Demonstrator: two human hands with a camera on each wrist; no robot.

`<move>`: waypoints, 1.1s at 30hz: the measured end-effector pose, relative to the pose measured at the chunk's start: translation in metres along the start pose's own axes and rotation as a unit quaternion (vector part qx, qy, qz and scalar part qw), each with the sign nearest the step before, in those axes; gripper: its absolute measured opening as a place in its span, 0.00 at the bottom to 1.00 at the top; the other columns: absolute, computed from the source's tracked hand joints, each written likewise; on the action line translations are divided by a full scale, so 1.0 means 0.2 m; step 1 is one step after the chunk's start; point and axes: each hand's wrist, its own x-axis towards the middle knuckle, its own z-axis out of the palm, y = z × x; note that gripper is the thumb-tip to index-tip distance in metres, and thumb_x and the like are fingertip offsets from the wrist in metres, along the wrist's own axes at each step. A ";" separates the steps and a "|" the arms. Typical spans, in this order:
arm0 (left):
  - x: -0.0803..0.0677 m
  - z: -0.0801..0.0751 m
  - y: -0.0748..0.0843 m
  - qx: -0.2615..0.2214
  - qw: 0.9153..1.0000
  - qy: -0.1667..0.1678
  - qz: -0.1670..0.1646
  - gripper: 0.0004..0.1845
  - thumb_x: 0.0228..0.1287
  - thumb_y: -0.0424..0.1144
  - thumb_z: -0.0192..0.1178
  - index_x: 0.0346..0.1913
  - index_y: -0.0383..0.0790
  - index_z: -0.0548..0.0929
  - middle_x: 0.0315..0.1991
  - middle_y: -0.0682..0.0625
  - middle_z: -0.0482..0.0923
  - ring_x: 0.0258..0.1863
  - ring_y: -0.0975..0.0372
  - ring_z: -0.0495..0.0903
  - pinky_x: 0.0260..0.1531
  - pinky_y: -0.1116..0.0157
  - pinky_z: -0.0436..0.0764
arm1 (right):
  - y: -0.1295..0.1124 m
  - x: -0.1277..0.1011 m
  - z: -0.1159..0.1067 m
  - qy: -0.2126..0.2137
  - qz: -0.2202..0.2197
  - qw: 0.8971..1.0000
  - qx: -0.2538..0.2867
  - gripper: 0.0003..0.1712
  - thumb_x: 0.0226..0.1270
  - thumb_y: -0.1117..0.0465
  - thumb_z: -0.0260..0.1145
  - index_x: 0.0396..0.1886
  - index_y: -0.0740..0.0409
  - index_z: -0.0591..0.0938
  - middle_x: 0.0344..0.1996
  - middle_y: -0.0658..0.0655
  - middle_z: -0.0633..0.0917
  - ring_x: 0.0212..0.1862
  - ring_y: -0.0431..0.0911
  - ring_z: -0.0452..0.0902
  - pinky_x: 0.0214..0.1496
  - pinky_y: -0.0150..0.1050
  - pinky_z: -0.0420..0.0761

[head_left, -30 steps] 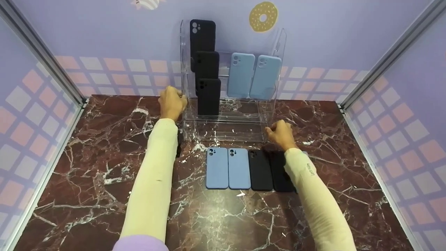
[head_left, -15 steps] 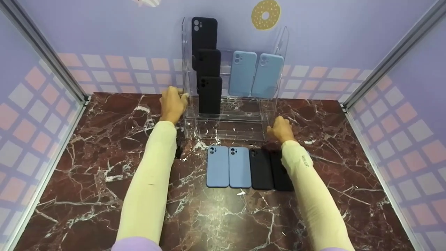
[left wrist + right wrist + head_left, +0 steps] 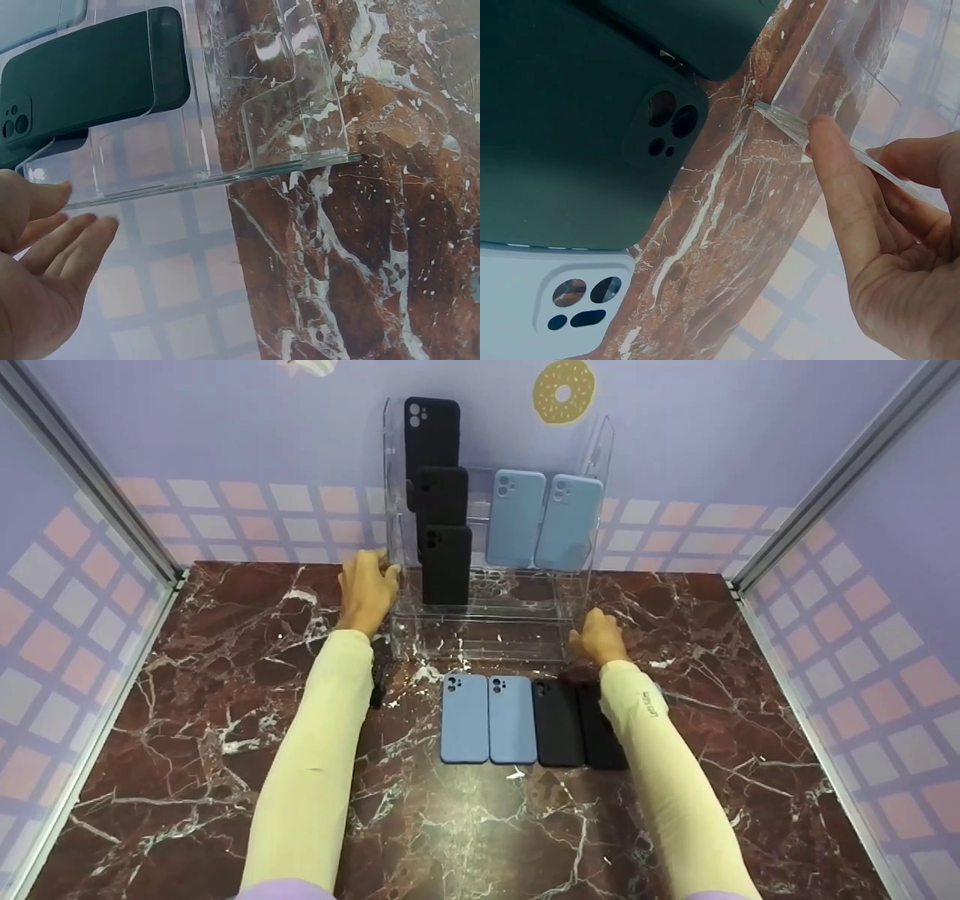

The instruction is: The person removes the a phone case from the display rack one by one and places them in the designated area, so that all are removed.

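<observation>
A clear tiered display stand (image 3: 495,637) stands upright against the back wall. On its left, black phone cases (image 3: 448,566) stand in a column; light blue phone cases (image 3: 516,517) lean side by side on its right. My left hand (image 3: 367,592) is at the stand's left side panel (image 3: 225,180); its fingers look straight and slightly blurred, with the panel edge between thumb and fingers and a gap showing. My right hand (image 3: 600,637) pinches the edge of the right side panel (image 3: 791,124) near the front, thumb on one face and fingers on the other.
In front of the stand lies a row of blue phone cases (image 3: 465,720) and black phone cases (image 3: 559,724), the right end covered by my sleeve (image 3: 637,712). A light case (image 3: 577,300) shows beside the dark ones. Purple walls (image 3: 862,585) enclose the marble table (image 3: 225,735).
My left hand has drawn slightly towards me and its fingers have loosened. The right hand has shifted a little farther back along the panel. The cases stay put.
</observation>
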 end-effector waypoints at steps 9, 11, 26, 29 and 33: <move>-0.01 0.00 0.06 -0.023 0.991 0.092 0.090 0.19 0.72 0.35 0.61 0.62 0.31 0.81 0.57 0.35 0.81 0.58 0.43 0.79 0.63 0.52 0.74 | 0.01 0.00 0.00 0.005 -0.002 1.000 0.006 0.23 0.66 0.61 0.60 0.51 0.80 0.75 0.51 0.80 0.80 0.60 0.72 0.74 0.64 0.63 0.71; -0.02 0.01 0.09 -0.026 0.985 0.111 0.129 0.19 0.72 0.34 0.62 0.61 0.30 0.81 0.55 0.36 0.81 0.57 0.44 0.79 0.63 0.53 0.73 | 0.01 0.00 0.00 0.005 -0.003 1.000 0.006 0.23 0.66 0.61 0.60 0.51 0.80 0.75 0.51 0.80 0.80 0.60 0.72 0.74 0.65 0.63 0.71; 0.00 0.13 0.19 0.094 0.960 0.037 0.262 0.21 0.76 0.37 0.56 0.66 0.30 0.76 0.62 0.34 0.74 0.61 0.43 0.71 0.66 0.53 0.69 | 0.00 -0.01 0.01 0.017 -0.002 1.000 0.021 0.22 0.66 0.61 0.62 0.50 0.78 0.76 0.51 0.79 0.80 0.58 0.72 0.75 0.63 0.62 0.73; 0.01 0.14 0.19 0.092 0.963 0.037 0.250 0.21 0.76 0.35 0.56 0.66 0.30 0.77 0.60 0.35 0.73 0.60 0.43 0.71 0.64 0.52 0.71 | 0.00 -0.02 0.01 0.016 0.000 1.000 0.024 0.21 0.66 0.61 0.61 0.49 0.78 0.76 0.51 0.79 0.80 0.58 0.73 0.75 0.63 0.62 0.73; 0.02 0.14 0.20 0.065 0.969 0.040 0.237 0.19 0.75 0.35 0.57 0.63 0.30 0.79 0.59 0.36 0.74 0.59 0.44 0.73 0.63 0.52 0.73 | 0.01 -0.02 0.00 0.019 0.001 0.999 0.026 0.20 0.66 0.61 0.62 0.48 0.77 0.76 0.50 0.79 0.80 0.57 0.72 0.76 0.62 0.62 0.73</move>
